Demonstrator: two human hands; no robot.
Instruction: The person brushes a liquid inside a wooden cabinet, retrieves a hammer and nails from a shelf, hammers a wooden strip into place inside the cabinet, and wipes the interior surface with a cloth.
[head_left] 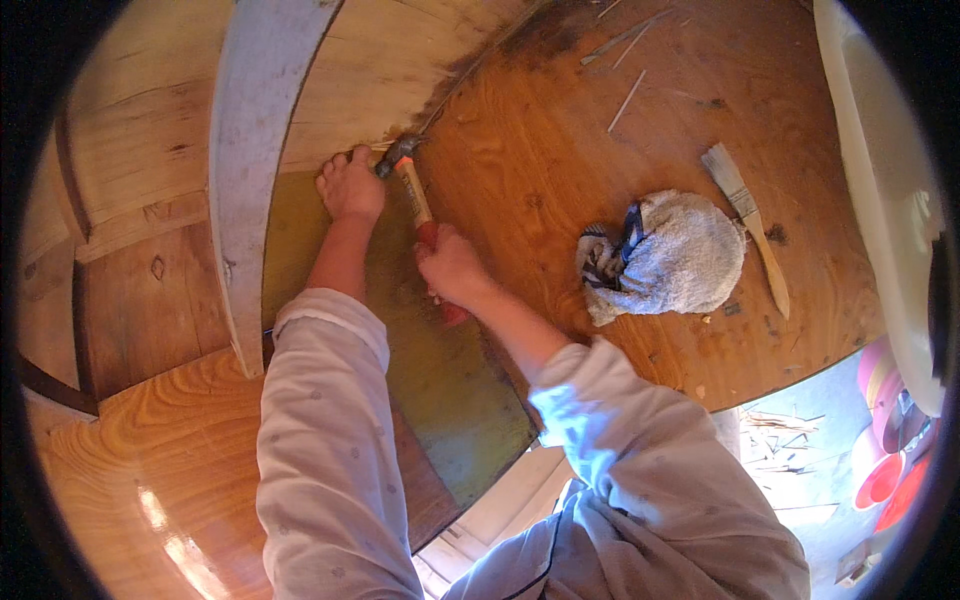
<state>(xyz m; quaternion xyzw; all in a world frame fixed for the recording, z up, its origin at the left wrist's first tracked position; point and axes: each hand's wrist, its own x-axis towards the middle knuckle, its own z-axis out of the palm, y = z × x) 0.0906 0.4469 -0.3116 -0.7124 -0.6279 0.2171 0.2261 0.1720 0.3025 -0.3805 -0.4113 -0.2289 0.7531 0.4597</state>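
My right hand (455,268) is wrapped round the red grip of a hammer (414,192). The hammer has a wooden shaft and a dark metal head, which lies close to the fingers of my left hand (352,187). Those left fingers are curled against the lower edge of an upright pale wood panel (385,75), at its joint with the brown board. What they hold, if anything, is hidden. Beneath both forearms lies a greenish-yellow sheet (400,340) on the wooden surface.
On the brown board (540,130) to the right sit a bunched grey towel (690,255) and a flat paintbrush (752,222). Thin wood slivers (627,100) are scattered at the back. A curved whitish rib (250,170) rises at left. Red basins (880,482) stand lower right.
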